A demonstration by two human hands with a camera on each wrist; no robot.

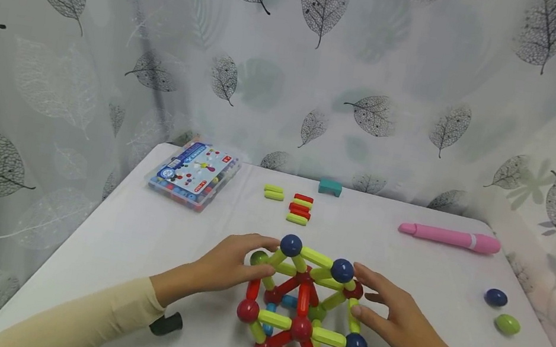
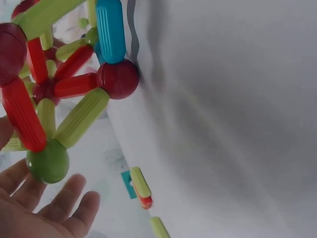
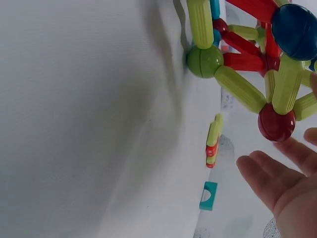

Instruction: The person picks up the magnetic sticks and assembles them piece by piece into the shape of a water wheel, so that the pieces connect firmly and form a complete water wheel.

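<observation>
A frame of magnetic rods and balls, with red, lime and blue rods joined at dark red, green and navy balls, stands on the white table in front of me. My left hand is at its left upper corner, thumb and index finger either side of the green ball; the other fingers spread loosely below it in the left wrist view. On the other side, my right hand has its fingertips right at the dark red ball, thumb by a lime rod. Both hands' fingers are mostly extended.
A clear case of coloured parts lies at the back left. Loose lime and red rods and a teal block are behind the frame. Rightward lie a pink pen-like tool, a navy ball and a green ball. A dark cylinder is near my left sleeve.
</observation>
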